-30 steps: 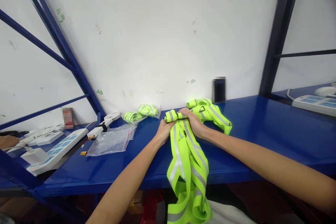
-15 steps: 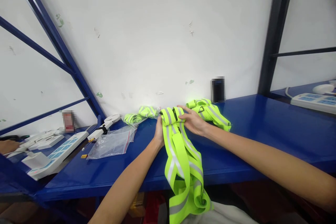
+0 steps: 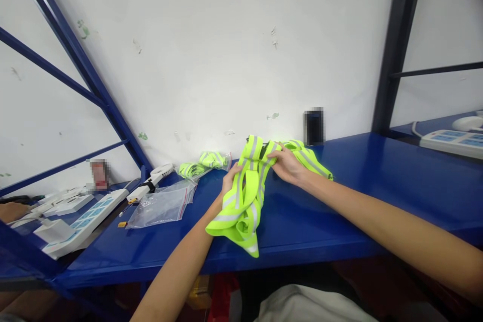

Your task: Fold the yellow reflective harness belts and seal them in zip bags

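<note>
A neon-yellow reflective vest (image 3: 247, 201) made of straps with silver stripes hangs in a bunch between my hands, above the blue table's front part. My left hand (image 3: 231, 180) is closed round its left edge, fingers partly hidden behind the straps. My right hand (image 3: 286, 163) pinches the upper right strap between thumb and fingers. A dark buckle shows near the top, between the two strap loops. Just behind my right hand, another loose reflective vest (image 3: 311, 161) lies on the table, partly covered by the hand and the held straps.
Rolled reflective straps in clear bags (image 3: 192, 170) lie by the wall. Empty zip bags (image 3: 162, 206) and a white handheld fan (image 3: 151, 181) are at left. A power strip (image 3: 85, 224) runs beyond the table's left edge. A dark blurred box (image 3: 314, 127) stands against the wall.
The held vest has been raised; its lower end has swung up and left, off my lap to over the table edge. My right hand has shifted slightly right, and the top loops have spread apart.
</note>
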The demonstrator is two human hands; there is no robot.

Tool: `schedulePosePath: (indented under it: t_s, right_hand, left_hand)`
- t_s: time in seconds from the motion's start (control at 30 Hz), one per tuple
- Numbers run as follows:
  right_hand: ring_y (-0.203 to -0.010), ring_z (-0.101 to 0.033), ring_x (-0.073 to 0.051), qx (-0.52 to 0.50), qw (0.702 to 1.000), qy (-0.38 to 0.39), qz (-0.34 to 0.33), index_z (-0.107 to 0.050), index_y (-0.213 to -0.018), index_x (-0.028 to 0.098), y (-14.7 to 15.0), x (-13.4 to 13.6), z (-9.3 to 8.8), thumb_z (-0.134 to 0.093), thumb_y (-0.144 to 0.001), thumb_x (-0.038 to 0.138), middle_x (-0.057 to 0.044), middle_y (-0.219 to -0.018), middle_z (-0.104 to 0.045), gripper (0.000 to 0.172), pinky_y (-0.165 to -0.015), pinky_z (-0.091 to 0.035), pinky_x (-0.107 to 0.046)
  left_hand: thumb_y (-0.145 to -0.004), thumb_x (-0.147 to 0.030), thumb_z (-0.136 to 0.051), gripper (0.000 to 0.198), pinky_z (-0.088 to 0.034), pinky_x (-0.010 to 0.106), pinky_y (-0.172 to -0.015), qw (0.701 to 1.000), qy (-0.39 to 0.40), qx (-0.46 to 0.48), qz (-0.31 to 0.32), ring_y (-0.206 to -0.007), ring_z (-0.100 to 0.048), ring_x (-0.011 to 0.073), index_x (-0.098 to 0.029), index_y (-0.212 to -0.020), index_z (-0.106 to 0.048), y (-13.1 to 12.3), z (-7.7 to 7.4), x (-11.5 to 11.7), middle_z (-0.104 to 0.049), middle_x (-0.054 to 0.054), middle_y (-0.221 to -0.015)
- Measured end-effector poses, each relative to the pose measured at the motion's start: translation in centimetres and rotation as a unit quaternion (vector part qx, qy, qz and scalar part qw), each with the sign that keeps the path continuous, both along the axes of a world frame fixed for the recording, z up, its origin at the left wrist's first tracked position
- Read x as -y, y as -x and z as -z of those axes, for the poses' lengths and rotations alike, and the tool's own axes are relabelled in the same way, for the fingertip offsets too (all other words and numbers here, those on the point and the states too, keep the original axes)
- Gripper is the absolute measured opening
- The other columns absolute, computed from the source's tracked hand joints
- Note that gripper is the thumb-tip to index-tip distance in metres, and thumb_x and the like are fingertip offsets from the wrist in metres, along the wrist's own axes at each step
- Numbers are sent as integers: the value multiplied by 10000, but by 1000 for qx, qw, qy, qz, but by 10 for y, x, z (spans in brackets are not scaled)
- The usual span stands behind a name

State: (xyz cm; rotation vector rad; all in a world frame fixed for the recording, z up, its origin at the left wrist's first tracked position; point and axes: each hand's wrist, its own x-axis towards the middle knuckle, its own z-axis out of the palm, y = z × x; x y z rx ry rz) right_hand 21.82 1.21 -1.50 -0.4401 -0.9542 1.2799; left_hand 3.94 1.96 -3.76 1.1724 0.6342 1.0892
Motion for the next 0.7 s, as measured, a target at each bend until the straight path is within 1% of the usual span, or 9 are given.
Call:
schedulePosePath:
  t_s: [0.1,0.2,0.3,0.37,0.47,0.53,0.6,0.67,0.7]
  right_hand:
    - [-760,-600,-181,11,1000,16,-13,-491,-913,256,-3,-2,4,-627,-572,88,32,-757,-611,404,-670,-496,-334]
    - [-669,-562,-151,35,999,31,-27,-469,-916,264,-5,-1,7,-622,-592,112,59,-710,-567,390,-620,-472,-311]
    - [-653,-539,-129,51,998,25,-35,-464,-951,273,-7,1,10,-637,-593,123,67,-738,-566,426,-602,-454,-276]
    - [-648,-525,-120,68,997,14,-23,-465,-976,276,-6,3,11,-639,-591,116,69,-734,-561,452,-578,-430,-244]
    - [-620,-505,-118,112,994,-17,5,-457,-957,271,-3,5,13,-620,-623,122,72,-699,-535,400,-535,-391,-221]
    - [-632,-523,-134,162,984,-54,56,-456,-949,268,1,7,14,-602,-656,138,62,-721,-546,352,-544,-412,-241]
    - [-743,-581,-175,230,953,-116,158,-480,-991,264,4,11,14,-591,-690,150,23,-847,-602,340,-640,-477,-300]
    - [-967,-603,-233,304,895,-201,257,-511,-1105,257,5,17,13,-574,-734,150,-35,-1063,-629,392,-835,-492,-383]
    - [-1066,-584,-253,337,863,-243,287,-515,-1169,255,6,20,13,-560,-757,144,-56,-1151,-619,428,-923,-466,-415]
  left_hand:
    - [-647,-310,-737,317,-467,279,-646,1000,-17,-7,-4,-655,-627,174,-184,-923,-644,1,1,-5,-696,28,-823]
    - [-627,-281,-749,357,-464,272,-653,999,-24,-33,-8,-664,-633,173,-161,-946,-645,0,4,-9,-703,36,-843]
    - [-593,-221,-756,438,-475,283,-686,998,-10,-62,-9,-699,-653,183,-165,-1009,-632,1,7,-13,-713,36,-883]
    - [-570,-164,-745,484,-481,290,-693,997,10,-80,8,-703,-661,189,-173,-1040,-627,2,9,-14,-719,35,-889]
    - [-578,-134,-732,458,-500,313,-701,994,40,-92,43,-701,-670,204,-165,-1027,-646,2,9,-13,-725,55,-892]
    - [-622,-170,-738,407,-512,333,-706,993,55,-81,65,-700,-675,216,-158,-1020,-656,1,10,-10,-728,76,-888]
    - [-654,-204,-747,368,-520,346,-709,992,62,-67,83,-699,-679,225,-145,-1007,-661,0,11,-7,-730,93,-873]
    - [-648,-200,-767,359,-525,357,-711,991,68,-67,97,-697,-683,232,-135,-984,-661,1,12,-4,-731,99,-851]
    - [-640,-190,-776,369,-528,365,-715,990,71,-70,105,-701,-685,237,-136,-986,-660,2,13,-3,-732,98,-847]
